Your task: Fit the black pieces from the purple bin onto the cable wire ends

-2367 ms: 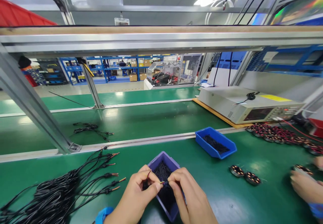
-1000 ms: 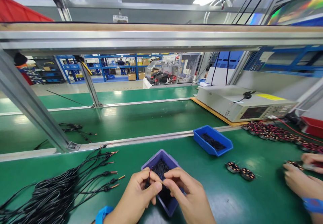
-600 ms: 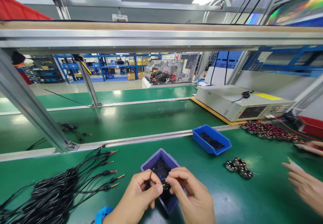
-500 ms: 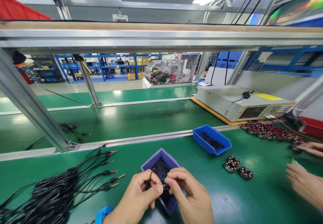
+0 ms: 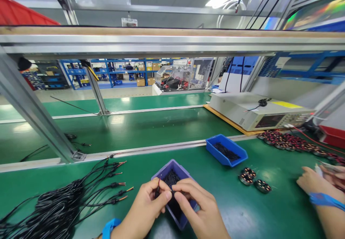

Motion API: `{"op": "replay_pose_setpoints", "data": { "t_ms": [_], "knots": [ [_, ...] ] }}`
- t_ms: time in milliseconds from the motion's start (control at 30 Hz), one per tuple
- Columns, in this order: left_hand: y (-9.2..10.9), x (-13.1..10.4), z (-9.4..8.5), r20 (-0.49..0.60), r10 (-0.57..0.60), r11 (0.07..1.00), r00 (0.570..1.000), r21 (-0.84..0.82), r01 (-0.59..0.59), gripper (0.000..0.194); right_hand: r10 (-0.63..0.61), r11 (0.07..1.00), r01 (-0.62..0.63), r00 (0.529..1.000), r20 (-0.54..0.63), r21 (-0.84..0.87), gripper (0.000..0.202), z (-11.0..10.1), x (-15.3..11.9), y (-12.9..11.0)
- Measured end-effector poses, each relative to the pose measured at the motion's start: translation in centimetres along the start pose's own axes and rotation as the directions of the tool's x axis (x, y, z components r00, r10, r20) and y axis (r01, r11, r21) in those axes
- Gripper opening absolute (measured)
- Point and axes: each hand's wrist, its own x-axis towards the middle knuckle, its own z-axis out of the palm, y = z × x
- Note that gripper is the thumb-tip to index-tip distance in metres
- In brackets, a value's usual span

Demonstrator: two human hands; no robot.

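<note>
My left hand (image 5: pixel 152 201) is closed in a pinch on a thin cable, whose fine red and dark wire ends (image 5: pixel 159 182) stick up by the forefinger. Opposite it, my right hand (image 5: pixel 195 205) pinches a small black tube (image 5: pixel 173 193), largely covered by the fingertips. The fingertips of both hands nearly meet. Under them stands a purple bin (image 5: pixel 179 167) full of short thin black tubes (image 5: pixel 171 178); its near part is partly hidden by my hands.
Black cables (image 5: pixel 58 205) with stripped coloured ends lie at left. A blue bin (image 5: pixel 239 160) of black pieces and copper-wound rings (image 5: pixel 247 176) sit to the right. A co-worker's hands (image 5: pixel 315 181) work at far right. A grey instrument (image 5: pixel 237 104) stands behind; a metal post (image 5: pixel 35 113) rises at left.
My hands have drawn closer together; the yellow wire seen between the fingertips no longer shows, and something dark is there. The co-worker's nearer hand has moved up beside the other.
</note>
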Motion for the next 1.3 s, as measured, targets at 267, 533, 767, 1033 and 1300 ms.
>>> {"op": "replay_pose_setpoints", "data": {
  "t_ms": [267, 533, 767, 1033, 1300],
  "knots": [
    [0.2, -0.2, -0.1, 0.06, -0.017, 0.997, 0.998, -0.071, 0.021, 0.038, 0.11, 0.992, -0.101, 0.987, 0.12, -0.081, 0.017, -0.2, 0.6, 0.0],
    [-0.2, 0.1, 0.1, 0.006, -0.083, 0.994, 0.996, -0.067, 0.084, 0.058, -0.038, 0.909, 0.095, 0.988, 0.147, -0.405, 0.024, -1.6, 1.3, 0.9],
    [-1.0, 0.1, 0.3, 0.025, -0.107, 0.98, 0.994, -0.168, 0.11, 0.055, -0.149, 0.647, 0.327, 0.94, 0.307, -0.688, 0.036, 2.3, 0.5, 4.3],
    [0.4, -0.1, 0.3, 0.062, -0.213, 0.955, 0.975, -0.199, 0.221, 0.036, -0.121, 0.642, 0.317, 0.941, 0.316, -0.698, 0.023, 1.0, 0.1, 3.1],
    [0.3, 0.4, 0.4, -0.013, -0.217, 0.966, 0.976, -0.145, 0.213, 0.031, -0.142, 0.852, 0.235, 0.964, 0.225, -0.468, 0.026, 0.7, -0.4, 1.9]
  ]
}}
